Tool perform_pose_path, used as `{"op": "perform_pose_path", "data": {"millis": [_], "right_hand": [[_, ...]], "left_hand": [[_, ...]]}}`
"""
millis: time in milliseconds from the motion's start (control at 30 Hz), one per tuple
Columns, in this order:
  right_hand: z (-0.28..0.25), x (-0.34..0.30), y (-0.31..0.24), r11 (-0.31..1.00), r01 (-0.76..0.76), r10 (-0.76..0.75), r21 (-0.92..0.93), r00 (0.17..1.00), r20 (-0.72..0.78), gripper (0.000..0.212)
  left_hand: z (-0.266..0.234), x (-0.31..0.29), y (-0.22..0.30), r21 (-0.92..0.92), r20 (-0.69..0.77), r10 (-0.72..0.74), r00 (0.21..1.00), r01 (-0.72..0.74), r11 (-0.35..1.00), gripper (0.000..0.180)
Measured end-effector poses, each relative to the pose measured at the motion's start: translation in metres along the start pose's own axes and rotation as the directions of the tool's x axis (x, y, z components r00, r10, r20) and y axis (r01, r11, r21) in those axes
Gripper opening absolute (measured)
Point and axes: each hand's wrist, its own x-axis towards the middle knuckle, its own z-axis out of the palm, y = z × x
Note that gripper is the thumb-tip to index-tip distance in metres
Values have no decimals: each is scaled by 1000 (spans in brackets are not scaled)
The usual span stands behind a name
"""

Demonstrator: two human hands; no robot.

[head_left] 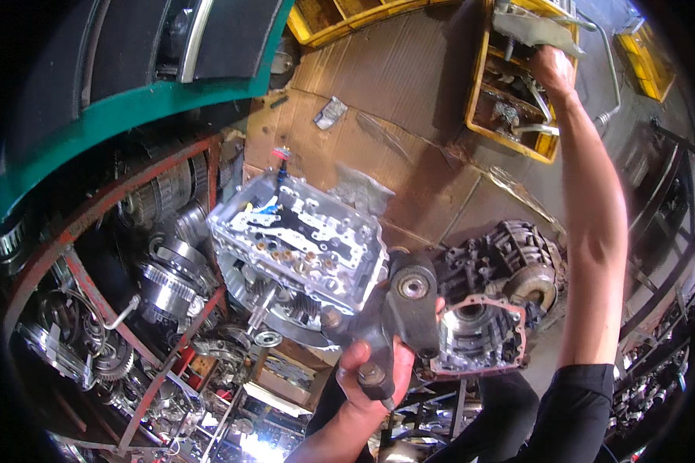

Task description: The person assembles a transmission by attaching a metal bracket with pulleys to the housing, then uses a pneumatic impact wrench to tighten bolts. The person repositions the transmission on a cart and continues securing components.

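Note:
My left hand point(367, 383) is closed around a dark metal mounting bracket point(374, 328) with a round bushing at its top and bolts in it. The bracket is held up in front of the grey gearbox housings. My right arm stretches far forward to a yellow crate point(475, 100) of metal parts. There my right hand point(554, 69) is at a light grey cast metal bracket point(534, 29), whose body covers my fingers. Whether they grip it cannot be seen.
An open transmission with a valve body point(301, 231) sits left of centre, on cardboard point(394, 69). A dirtier gearbox casing point(502, 270) lies to its right. Red metal racks point(85, 224) with gears stand at left, below a green-edged panel point(131, 108). A bent metal tube point(616, 73) is beside the crate.

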Motion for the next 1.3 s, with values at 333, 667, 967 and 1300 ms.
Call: {"op": "perform_pose_path", "data": {"millis": [333,667,967,1300], "right_hand": [[-153,-206,9,624,-235,-97,745,923,373,33],[-262,-472,11,501,-202,-370,842,829,419,23],[-245,-552,8,549,110,-447,829,876,180,34],[-250,-569,-9,691,-4,-311,723,901,302,46]], "left_hand": [[-22,-36,-43,-48,52,-83,995,86,995,82],[-34,-73,-90,239,174,-57,983,14,971,80],[-52,-88,-106,45,100,-223,970,220,974,73],[-48,-86,-104,76,125,-146,981,137,988,78]]}}
